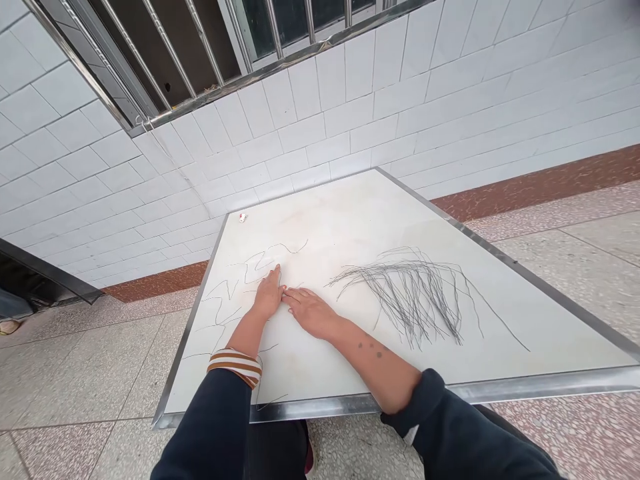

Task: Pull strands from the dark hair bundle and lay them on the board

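Observation:
Both of my hands rest close together on a white table. My left hand (269, 292) has its index finger stretched forward on the surface, near thin dark wavy strands (230, 291) that lie spread over the left part. Beside it, my right hand (309, 312) lies low with its fingers stretched toward the left hand, the fingertips almost touching it. Anything under the fingertips is too small to make out. To the right of my right hand lies a loose pile of long thin dark strands (415, 287).
The white table (340, 220) has a metal edge. A small white and red object (243, 217) lies at its far left corner. Behind stand a white tiled wall (300, 133) and a barred window (200, 47). Part of another person's leg (15, 305) shows at the far left.

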Demonstrator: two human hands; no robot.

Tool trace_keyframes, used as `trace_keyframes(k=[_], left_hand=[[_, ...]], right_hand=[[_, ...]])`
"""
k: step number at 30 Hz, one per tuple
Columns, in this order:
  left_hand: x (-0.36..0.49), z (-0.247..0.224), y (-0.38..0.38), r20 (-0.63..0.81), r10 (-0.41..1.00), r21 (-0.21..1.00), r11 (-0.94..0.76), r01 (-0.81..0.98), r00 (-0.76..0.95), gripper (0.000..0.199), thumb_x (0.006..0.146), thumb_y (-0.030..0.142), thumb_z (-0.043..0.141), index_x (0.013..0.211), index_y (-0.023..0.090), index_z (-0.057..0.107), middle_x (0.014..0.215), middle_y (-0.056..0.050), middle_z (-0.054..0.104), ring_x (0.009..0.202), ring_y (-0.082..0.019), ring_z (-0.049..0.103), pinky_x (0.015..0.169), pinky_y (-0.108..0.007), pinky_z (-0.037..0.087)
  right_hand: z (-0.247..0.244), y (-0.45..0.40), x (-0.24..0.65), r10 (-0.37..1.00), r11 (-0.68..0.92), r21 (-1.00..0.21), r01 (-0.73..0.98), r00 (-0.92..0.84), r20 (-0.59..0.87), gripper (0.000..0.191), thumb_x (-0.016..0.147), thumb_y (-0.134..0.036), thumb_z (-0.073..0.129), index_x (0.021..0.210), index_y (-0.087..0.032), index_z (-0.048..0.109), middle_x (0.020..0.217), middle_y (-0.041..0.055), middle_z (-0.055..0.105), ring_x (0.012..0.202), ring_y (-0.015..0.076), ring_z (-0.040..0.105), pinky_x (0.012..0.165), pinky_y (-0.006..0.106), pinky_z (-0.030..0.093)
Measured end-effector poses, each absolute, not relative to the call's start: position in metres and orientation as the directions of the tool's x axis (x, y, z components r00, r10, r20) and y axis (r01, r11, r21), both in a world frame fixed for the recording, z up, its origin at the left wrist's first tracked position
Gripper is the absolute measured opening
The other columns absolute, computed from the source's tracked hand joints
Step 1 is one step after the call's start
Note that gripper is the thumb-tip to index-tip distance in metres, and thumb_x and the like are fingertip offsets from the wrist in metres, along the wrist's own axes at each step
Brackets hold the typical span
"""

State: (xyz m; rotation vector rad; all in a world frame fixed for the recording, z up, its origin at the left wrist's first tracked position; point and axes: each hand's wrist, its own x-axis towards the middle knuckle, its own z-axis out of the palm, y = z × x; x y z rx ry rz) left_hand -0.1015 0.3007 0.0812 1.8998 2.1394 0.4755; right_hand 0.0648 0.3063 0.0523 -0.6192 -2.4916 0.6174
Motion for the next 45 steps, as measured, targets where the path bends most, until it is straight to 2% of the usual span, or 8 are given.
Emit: trace_keyframes(k=[13,18,22,25,29,33,38,45], left_hand=[[-0.106,0.115,0.284,0.139,0.976,0.607,0.049,0.793,-0.167,0.053,0.088,0.017,0.039,0.140,0.026,0.034,0.144,-0.005,0.040,0.133,-0.022,0.035,0.107,-0.041,0.030],[-0.096,0.144,0.265,0.315,0.913,0.685,-0.031,0.728,-0.257,0.047,0.090,0.019,0.037,0.136,0.024,0.039,0.141,-0.006,0.045,0.130,-0.019,0.039,0.104,-0.038,0.034],[-0.056,0.156,0.209,0.422,0.808,0.774,-0.085,0.627,-0.412,0.039,0.093,0.031,0.035,0.131,0.024,0.043,0.123,-0.008,0.058,0.104,-0.018,0.058,0.082,-0.032,0.049],[-0.011,0.135,0.154,0.367,0.793,0.857,-0.084,0.509,-0.487,0.037,0.092,0.036,0.039,0.125,0.023,0.050,0.104,-0.007,0.065,0.072,-0.014,0.060,0.057,-0.025,0.047],[0.035,0.087,0.102,0.251,0.874,0.887,-0.035,0.461,-0.416,0.034,0.092,0.035,0.040,0.117,0.021,0.058,0.095,-0.006,0.067,0.059,-0.011,0.055,0.060,-0.026,0.047],[0.050,0.065,0.086,0.205,0.932,0.886,-0.048,0.460,-0.298,0.033,0.091,0.036,0.041,0.113,0.021,0.061,0.094,-0.006,0.068,0.067,-0.014,0.058,0.070,-0.029,0.048],[0.049,0.065,0.089,0.129,0.925,0.925,0.018,0.379,-0.359,0.041,0.089,0.043,0.044,0.121,0.021,0.055,0.103,-0.008,0.066,0.075,-0.017,0.060,0.062,-0.028,0.048],[0.049,0.065,0.090,0.059,0.923,0.957,0.056,0.286,-0.380,0.041,0.087,0.046,0.047,0.117,0.020,0.058,0.104,-0.009,0.066,0.077,-0.017,0.059,0.063,-0.026,0.046]], right_hand=[[0.048,0.306,0.064,0.553,0.746,-0.640,0.186,-0.709,0.438,0.040,0.092,-0.018,0.032,0.127,-0.020,0.050,0.137,0.0077,0.046,0.129,0.0219,0.039,0.106,0.043,0.036],[0.066,0.310,0.072,0.706,0.646,-0.751,0.136,-0.481,0.520,0.040,0.091,-0.015,0.028,0.124,-0.023,0.050,0.119,0.0077,0.054,0.107,0.0167,0.055,0.091,0.035,0.048],[0.075,0.310,0.088,0.830,0.530,-0.828,0.185,-0.313,0.461,0.039,0.092,-0.016,0.023,0.123,-0.023,0.047,0.109,0.0067,0.056,0.086,0.0142,0.060,0.075,0.031,0.051],[0.078,0.297,0.096,0.783,0.590,-0.752,0.296,-0.437,0.442,0.037,0.093,-0.015,0.024,0.119,-0.019,0.050,0.099,0.0055,0.060,0.073,0.0123,0.060,0.071,0.029,0.050],[0.079,0.261,0.096,0.649,0.711,-0.640,0.290,-0.620,0.440,0.028,0.087,-0.012,0.041,0.104,-0.020,0.061,0.089,0.0021,0.064,0.069,0.0115,0.060,0.065,0.024,0.049],[0.081,0.236,0.107,0.590,0.774,-0.549,0.315,-0.675,0.443,0.027,0.082,-0.008,0.051,0.101,-0.020,0.066,0.089,0.0021,0.066,0.080,0.0135,0.061,0.071,0.022,0.048],[0.085,0.255,0.160,0.703,0.711,-0.496,0.499,-0.540,0.464,0.028,0.090,-0.014,0.043,0.106,-0.020,0.064,0.098,0.0063,0.063,0.095,0.0181,0.054,0.080,0.028,0.046],[0.077,0.289,0.233,0.797,0.594,-0.409,0.693,-0.439,0.415,0.030,0.082,-0.002,0.048,0.094,-0.021,0.068,0.093,0.0078,0.060,0.088,0.0222,0.048,0.061,0.028,0.038]])
